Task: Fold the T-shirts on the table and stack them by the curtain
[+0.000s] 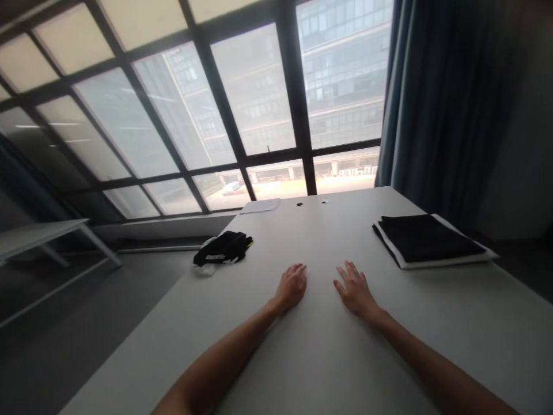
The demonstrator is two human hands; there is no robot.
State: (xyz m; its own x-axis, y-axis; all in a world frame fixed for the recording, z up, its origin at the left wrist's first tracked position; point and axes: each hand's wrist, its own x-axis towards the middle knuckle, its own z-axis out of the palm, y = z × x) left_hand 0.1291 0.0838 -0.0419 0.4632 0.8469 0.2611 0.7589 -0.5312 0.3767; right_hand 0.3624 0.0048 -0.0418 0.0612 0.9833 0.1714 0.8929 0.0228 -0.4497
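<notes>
My left hand [291, 286] lies palm down on the white table [311, 357], fingers slightly curled and holding nothing. My right hand [354, 288] rests flat beside it with its fingers spread, also holding nothing. The two hands are a short gap apart near the middle of the table. A folded black cloth [425, 236] on a white board lies to the right of my right hand. A crumpled black item with white lettering [222, 249] sits at the table's left edge, beyond my left hand.
A white sheet [261, 206] lies at the table's far edge, near a small dark hole [299, 203]. Large windows rise behind the table, with a dark curtain [436, 98] at the right. Another white table [38, 233] stands at the left.
</notes>
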